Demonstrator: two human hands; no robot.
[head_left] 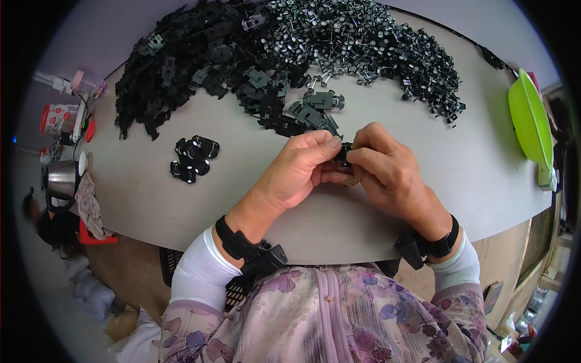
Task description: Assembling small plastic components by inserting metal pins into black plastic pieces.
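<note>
Close together over the near middle of the table point(242, 212), both my hands work on a small black toy car chassis point(343, 155), mostly covered by the fingers. My left hand point(299, 162) pinches it between thumb and fingers from the left. From the right, my right hand point(387, 169) is closed on it with curled fingers; any smaller piece in that grip is hidden. Just beyond the hands lie loose dark grey chassis point(315, 115). A small group of black chassis with wheels point(193, 158) rests to the left.
A big heap of black chassis parts point(200, 54) covers the far left. Beside it, a heap of small wheels on metal axles point(351, 39) spreads to the far right. A lime green basin point(529, 121) stands at the right edge, a metal kettle point(62, 178) at the left.
</note>
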